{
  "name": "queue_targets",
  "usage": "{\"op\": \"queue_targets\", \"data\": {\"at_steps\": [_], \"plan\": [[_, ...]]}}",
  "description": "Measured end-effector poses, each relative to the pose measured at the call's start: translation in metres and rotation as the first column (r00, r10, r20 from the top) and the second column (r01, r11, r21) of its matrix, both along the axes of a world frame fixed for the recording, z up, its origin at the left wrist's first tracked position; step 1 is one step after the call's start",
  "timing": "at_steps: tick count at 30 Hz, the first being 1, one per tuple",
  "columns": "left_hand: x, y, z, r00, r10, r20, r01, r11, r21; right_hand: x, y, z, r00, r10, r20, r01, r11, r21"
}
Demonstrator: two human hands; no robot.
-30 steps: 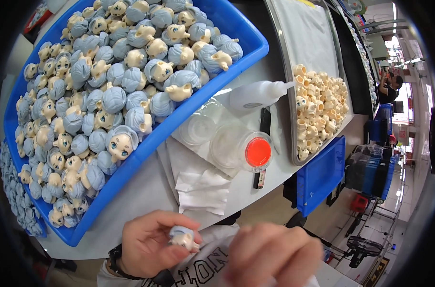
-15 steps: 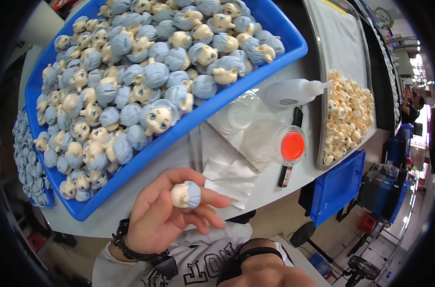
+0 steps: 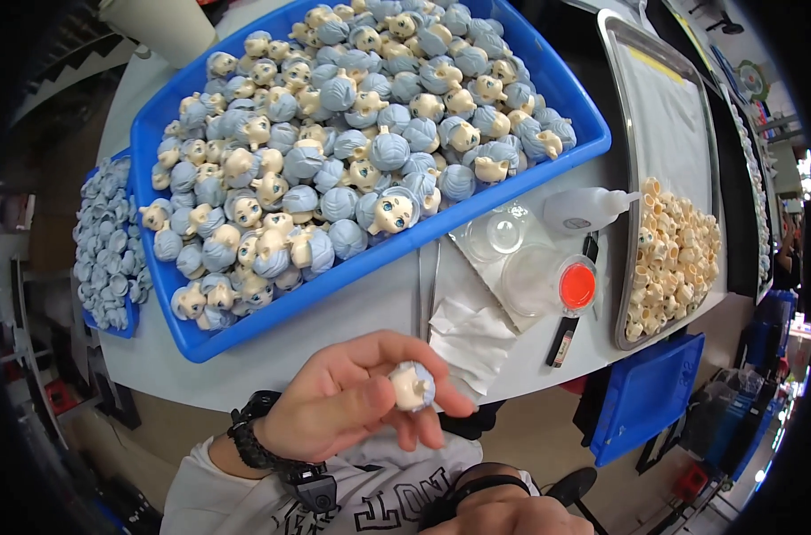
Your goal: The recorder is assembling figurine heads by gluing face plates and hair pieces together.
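Observation:
My left hand (image 3: 356, 397), with a black band round its wrist, holds a small doll head (image 3: 412, 387) between thumb and fingers over the table's near edge. The head is cream with pale grey-blue hair; its painted face does not show. Just beyond the hand stands a large blue bin (image 3: 397, 245), heaped with similar doll heads (image 3: 392, 212). A crumpled white tissue (image 3: 470, 343) lies to the right of the fingers. I cannot make out my right hand; at the lower edge there is only a blurred patch of skin.
On the right, a metal tray (image 3: 621, 308) carries cream parts (image 3: 673, 259). Between tray and bin lie a squeeze bottle (image 3: 586, 210), a clear jar with a red top (image 3: 577, 286), a black marker (image 3: 561, 341) and tweezers (image 3: 428, 285). Blue-grey hair pieces (image 3: 111, 250) fill a small bin at left.
The whole view has shifted, so table and bins appear farther right and the left bin shows more. My left hand still holds the doll head, which has turned slightly.

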State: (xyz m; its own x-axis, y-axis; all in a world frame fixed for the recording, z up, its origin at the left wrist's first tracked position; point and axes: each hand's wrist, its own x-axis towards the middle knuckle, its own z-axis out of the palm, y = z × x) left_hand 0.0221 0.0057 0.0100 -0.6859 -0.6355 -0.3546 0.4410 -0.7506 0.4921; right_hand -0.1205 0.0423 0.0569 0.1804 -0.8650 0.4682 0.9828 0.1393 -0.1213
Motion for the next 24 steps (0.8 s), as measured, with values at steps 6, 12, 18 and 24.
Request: {"op": "queue_targets", "data": {"at_steps": [6, 12, 18, 24], "plan": [[0.008, 0.007, 0.030, 0.940, -0.061, 0.335, 0.087, 0.994, -0.064, 0.009, -0.003, 0.000, 0.971, -0.097, 0.220, 0.156, 0.950, -0.269], [0.024, -0.073, 0.085, 0.533, 0.385, 0.753, 0.368, 0.696, -0.616, -0.027, 0.029, 0.024, 0.999, 0.018, -0.026, -0.019, 0.998, -0.053], [0.055, -0.142, 0.097, 0.172, 0.756, 0.631, 0.626, 0.411, -0.663, -0.004, 0.059, 0.043, 0.988, 0.003, 0.155, -0.021, 0.994, 0.109], [0.131, -0.018, 0.105, 0.118, 0.777, 0.618, 0.559, 0.462, -0.688, -0.002, 0.044, 0.022, 0.894, 0.394, 0.216, -0.404, 0.915, 0.003]]}}
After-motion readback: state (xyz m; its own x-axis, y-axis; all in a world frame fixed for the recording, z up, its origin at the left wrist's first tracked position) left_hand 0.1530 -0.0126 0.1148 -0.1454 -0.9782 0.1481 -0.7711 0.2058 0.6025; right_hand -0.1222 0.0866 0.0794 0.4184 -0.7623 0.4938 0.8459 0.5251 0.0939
